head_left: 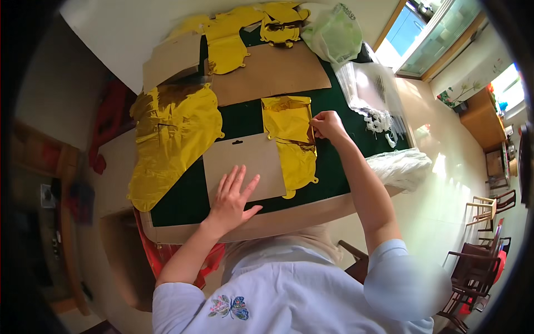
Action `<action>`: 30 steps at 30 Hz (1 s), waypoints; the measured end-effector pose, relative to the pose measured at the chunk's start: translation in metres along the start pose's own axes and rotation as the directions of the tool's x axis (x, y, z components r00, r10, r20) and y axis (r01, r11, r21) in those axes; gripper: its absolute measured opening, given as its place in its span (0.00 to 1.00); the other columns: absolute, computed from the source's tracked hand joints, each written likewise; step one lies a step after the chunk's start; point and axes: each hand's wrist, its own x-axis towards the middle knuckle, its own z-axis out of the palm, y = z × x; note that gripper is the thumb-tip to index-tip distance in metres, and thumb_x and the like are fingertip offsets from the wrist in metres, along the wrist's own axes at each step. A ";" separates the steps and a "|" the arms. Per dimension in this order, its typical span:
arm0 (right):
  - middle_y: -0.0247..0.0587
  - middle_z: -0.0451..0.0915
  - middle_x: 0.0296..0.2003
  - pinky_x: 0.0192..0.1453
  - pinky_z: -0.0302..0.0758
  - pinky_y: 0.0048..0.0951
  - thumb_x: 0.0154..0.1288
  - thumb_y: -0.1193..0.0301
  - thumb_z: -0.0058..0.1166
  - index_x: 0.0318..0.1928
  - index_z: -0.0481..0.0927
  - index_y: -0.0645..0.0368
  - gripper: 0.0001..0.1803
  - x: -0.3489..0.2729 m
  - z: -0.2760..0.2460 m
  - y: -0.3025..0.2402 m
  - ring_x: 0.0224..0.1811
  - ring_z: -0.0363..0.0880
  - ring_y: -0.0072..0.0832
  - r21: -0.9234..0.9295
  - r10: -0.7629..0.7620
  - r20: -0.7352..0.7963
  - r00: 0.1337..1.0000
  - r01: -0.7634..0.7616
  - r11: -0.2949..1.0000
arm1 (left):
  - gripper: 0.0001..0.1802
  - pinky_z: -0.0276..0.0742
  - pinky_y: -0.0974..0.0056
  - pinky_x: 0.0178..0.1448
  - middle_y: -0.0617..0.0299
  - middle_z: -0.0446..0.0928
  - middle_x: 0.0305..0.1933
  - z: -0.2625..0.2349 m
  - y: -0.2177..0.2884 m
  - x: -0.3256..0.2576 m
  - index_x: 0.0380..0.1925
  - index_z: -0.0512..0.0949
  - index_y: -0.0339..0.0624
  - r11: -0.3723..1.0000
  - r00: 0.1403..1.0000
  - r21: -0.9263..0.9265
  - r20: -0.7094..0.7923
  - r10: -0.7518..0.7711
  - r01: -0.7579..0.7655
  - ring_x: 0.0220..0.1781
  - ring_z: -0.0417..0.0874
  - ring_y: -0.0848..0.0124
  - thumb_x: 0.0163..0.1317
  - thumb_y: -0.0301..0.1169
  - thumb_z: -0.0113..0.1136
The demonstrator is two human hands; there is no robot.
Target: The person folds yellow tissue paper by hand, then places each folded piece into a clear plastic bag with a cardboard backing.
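My left hand (231, 196) lies with fingers spread on a grey-brown cardboard sheet (245, 161) that has a small hanging slot at its top edge. The sheet rests flat at the near side of a green-covered table. To its right, a flat gold foil balloon (297, 161) is partly folded, its lower part running along and partly under the cardboard's right edge. Thumb and fingers of my right hand (329, 126) are closed in a pinch on the balloon's right edge. A larger flat gold foil balloon (178, 125) spreads out left of the cardboard.
More gold foil balloons (227, 47) lie at the back, around a brown cardboard panel (272, 72) and stacked cardboard (172, 60). A pale green plastic bag (335, 34), clear plastic sleeves (378, 86) and a white string bundle (399, 168) line the right side. Chairs (481, 261) stand far right.
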 end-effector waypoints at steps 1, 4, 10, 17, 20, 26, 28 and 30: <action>0.35 0.80 0.22 0.25 0.77 0.21 0.60 0.71 0.59 0.31 0.81 0.64 0.08 0.001 0.002 -0.002 0.20 0.79 0.20 0.016 -0.009 0.008 1.000 0.009 1.000 | 0.37 0.57 0.45 0.73 0.42 0.61 0.69 -0.002 -0.003 -0.001 0.63 0.70 0.48 1.000 0.999 -0.010 0.044 -0.017 0.017 0.72 0.59 0.45 0.51 0.42 0.69; 0.33 0.79 0.22 0.24 0.74 0.20 0.61 0.71 0.59 0.32 0.81 0.64 0.08 0.001 -0.002 0.004 0.19 0.76 0.19 0.018 -0.009 0.034 0.999 0.008 1.000 | 0.33 0.65 0.49 0.68 0.41 0.64 0.66 -0.001 0.011 -0.001 0.60 0.71 0.44 0.997 0.995 0.070 0.098 -0.021 0.014 0.70 0.63 0.47 0.53 0.37 0.67; 0.33 0.78 0.21 0.24 0.74 0.19 0.61 0.71 0.58 0.34 0.81 0.64 0.08 0.001 0.000 0.008 0.19 0.76 0.19 0.031 -0.030 0.048 0.998 0.029 0.999 | 0.28 0.81 0.59 0.53 0.46 0.76 0.57 -0.002 0.012 -0.003 0.58 0.73 0.37 0.988 0.997 0.156 -0.080 0.012 0.000 0.57 0.80 0.54 0.53 0.22 0.60; 0.35 0.81 0.23 0.25 0.79 0.23 0.57 0.71 0.61 0.29 0.81 0.64 0.08 0.006 -0.003 0.003 0.20 0.81 0.21 0.009 -0.049 0.055 0.997 0.049 0.999 | 0.25 0.80 0.62 0.54 0.53 0.77 0.58 -0.007 0.063 0.029 0.54 0.76 0.36 0.982 0.924 0.177 -0.361 0.129 -0.068 0.61 0.78 0.61 0.53 0.21 0.59; 0.37 0.81 0.24 0.27 0.78 0.23 0.55 0.71 0.62 0.28 0.81 0.64 0.07 0.007 -0.003 -0.002 0.23 0.81 0.23 -0.009 -0.038 0.064 0.997 0.039 0.999 | 0.18 0.77 0.60 0.54 0.53 0.79 0.53 0.041 0.078 0.045 0.47 0.79 0.37 0.981 0.948 0.153 -0.278 0.155 -0.115 0.56 0.79 0.61 0.55 0.26 0.58; 0.37 0.82 0.24 0.27 0.77 0.25 0.54 0.70 0.63 0.27 0.82 0.62 0.08 0.012 -0.003 0.002 0.21 0.79 0.24 -0.113 -0.071 0.031 0.997 0.074 0.991 | 0.23 0.73 0.54 0.59 0.51 0.73 0.59 0.054 0.088 0.057 0.52 0.76 0.41 0.988 0.997 -0.138 -0.045 0.068 -0.073 0.62 0.73 0.56 0.60 0.41 0.60; 0.36 0.81 0.24 0.27 0.76 0.23 0.56 0.70 0.61 0.29 0.82 0.62 0.08 0.011 -0.002 -0.001 0.22 0.78 0.22 -0.124 -0.073 0.050 0.996 0.078 0.989 | 0.25 0.62 0.47 0.68 0.51 0.68 0.65 0.054 0.081 0.060 0.56 0.75 0.45 0.988 0.966 -0.003 -0.208 0.151 -0.155 0.68 0.65 0.54 0.62 0.45 0.59; 0.34 0.80 0.23 0.26 0.76 0.22 0.58 0.70 0.60 0.31 0.82 0.62 0.07 0.012 -0.001 0.000 0.22 0.77 0.20 -0.136 -0.075 0.067 0.995 0.083 0.987 | 0.25 0.56 0.45 0.71 0.52 0.65 0.67 0.060 0.072 0.058 0.56 0.75 0.47 0.988 0.978 -0.031 -0.146 0.147 -0.153 0.71 0.61 0.54 0.62 0.46 0.58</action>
